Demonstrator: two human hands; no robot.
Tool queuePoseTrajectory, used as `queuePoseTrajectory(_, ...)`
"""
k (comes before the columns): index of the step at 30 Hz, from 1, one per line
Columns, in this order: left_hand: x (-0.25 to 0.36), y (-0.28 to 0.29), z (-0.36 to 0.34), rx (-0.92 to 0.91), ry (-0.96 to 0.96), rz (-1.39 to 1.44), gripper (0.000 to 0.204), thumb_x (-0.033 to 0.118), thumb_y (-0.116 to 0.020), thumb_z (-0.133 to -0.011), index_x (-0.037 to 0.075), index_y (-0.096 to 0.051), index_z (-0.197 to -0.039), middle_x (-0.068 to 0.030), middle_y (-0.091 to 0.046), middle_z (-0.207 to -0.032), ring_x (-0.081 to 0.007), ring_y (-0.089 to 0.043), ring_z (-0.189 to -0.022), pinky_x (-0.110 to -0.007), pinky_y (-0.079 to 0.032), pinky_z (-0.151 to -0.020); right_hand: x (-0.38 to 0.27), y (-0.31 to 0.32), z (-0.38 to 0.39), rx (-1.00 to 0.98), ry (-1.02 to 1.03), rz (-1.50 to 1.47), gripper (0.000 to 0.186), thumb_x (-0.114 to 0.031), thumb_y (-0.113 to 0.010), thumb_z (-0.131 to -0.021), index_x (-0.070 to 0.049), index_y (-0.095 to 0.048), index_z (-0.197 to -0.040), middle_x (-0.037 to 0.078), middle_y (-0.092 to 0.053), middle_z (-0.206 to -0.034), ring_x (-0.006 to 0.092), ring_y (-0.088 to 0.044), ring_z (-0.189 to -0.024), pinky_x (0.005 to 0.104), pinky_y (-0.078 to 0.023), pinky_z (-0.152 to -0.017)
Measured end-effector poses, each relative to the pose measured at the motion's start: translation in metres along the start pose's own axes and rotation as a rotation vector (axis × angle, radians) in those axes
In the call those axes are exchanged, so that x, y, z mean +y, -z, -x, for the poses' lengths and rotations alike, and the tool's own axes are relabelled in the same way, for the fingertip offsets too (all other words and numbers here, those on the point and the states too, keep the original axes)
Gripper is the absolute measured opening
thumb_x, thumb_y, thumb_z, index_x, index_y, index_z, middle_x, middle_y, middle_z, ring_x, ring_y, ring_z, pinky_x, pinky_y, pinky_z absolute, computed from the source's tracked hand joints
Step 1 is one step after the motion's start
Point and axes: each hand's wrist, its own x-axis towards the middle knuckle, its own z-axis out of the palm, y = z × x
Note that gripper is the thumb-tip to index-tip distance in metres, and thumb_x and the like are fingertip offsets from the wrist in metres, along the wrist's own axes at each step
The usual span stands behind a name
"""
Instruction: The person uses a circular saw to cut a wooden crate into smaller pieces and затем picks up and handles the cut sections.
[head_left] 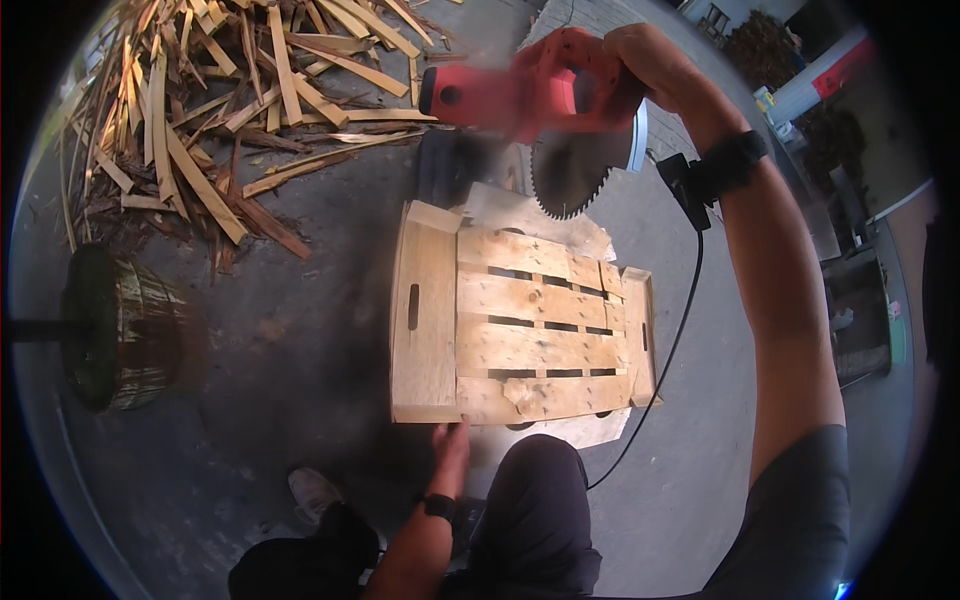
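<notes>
My right hand [648,58] is wrapped round the rear handle of a red circular saw [540,85], held up at the far side. Its toothed round blade [568,180] hangs down, apart from the wood. Below it lies a pale slatted wooden crate [545,345], with gaps between the slats and end boards that have slot-shaped handholds. My left hand [452,450] grips the near edge of the crate at its left corner; some fingertips are hidden beneath the wood. A flat pale board [540,215] shows from under the crate.
A large heap of split wood strips [230,110] lies on the grey floor at the far left. A round wooden block on a bar [130,325] stands at the left. A black cable [690,300] runs from a box at my right wrist down past the crate's right end.
</notes>
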Motion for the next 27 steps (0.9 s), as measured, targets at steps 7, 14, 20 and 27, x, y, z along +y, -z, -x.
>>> queuePoseTrajectory(7, -0.023, 0.001, -0.004, 0.059, -0.011, 0.001, 0.034, 0.017, -0.062, -0.079, -0.002, -0.059, -0.107, -0.0086, -0.062, -0.1, -0.017, -0.056, -0.09, -0.029, -0.044, -0.081, -0.015, 0.001, 0.013, -0.214, -0.136, -0.298, 0.017, -0.013, -0.056, -0.075, 0.003, -0.058, -0.082, 0.01, -0.061, -0.076, 0.0186, -0.06, -0.065, 0.0302, -0.052, -0.062)
queuePoseTrajectory(14, -0.027, -0.011, -0.011, -0.009, 0.043, -0.058, 0.033, 0.016, -0.063, -0.079, -0.001, -0.059, -0.107, -0.0087, -0.062, -0.1, -0.0178, -0.057, -0.092, -0.03, -0.044, -0.082, 0.011, 0.013, -0.018, -0.405, -0.268, -0.445, 0.032, -0.015, -0.055, -0.077, 0.006, -0.055, -0.1, 0.016, -0.062, -0.085, 0.0229, -0.064, -0.068, 0.0325, -0.055, -0.065)
queuePoseTrajectory(20, -0.02, -0.024, -0.006, -0.017, 0.047, 0.046, 0.027, 0.011, -0.062, -0.08, -0.001, -0.059, -0.104, -0.008, -0.062, -0.1, -0.0153, -0.056, -0.089, -0.028, -0.044, -0.08, 0.017, 0.014, -0.031, -0.524, -0.261, -0.574, 0.031, -0.013, -0.051, -0.08, 0.006, -0.054, -0.104, 0.016, -0.061, -0.097, 0.0241, -0.063, -0.079, 0.0318, -0.056, -0.074)
queuePoseTrajectory(27, -0.007, -0.026, 0.001, 0.013, 0.094, 0.049, 0.027, 0.01, -0.062, -0.081, 0.0, -0.059, -0.106, -0.007, -0.062, -0.101, -0.0143, -0.056, -0.09, -0.028, -0.043, -0.08, 0.019, 0.021, -0.042, -0.551, -0.209, -0.594, 0.028, -0.013, -0.05, -0.082, 0.004, -0.054, -0.104, 0.013, -0.06, -0.097, 0.0228, -0.061, -0.086, 0.0323, -0.055, -0.077)
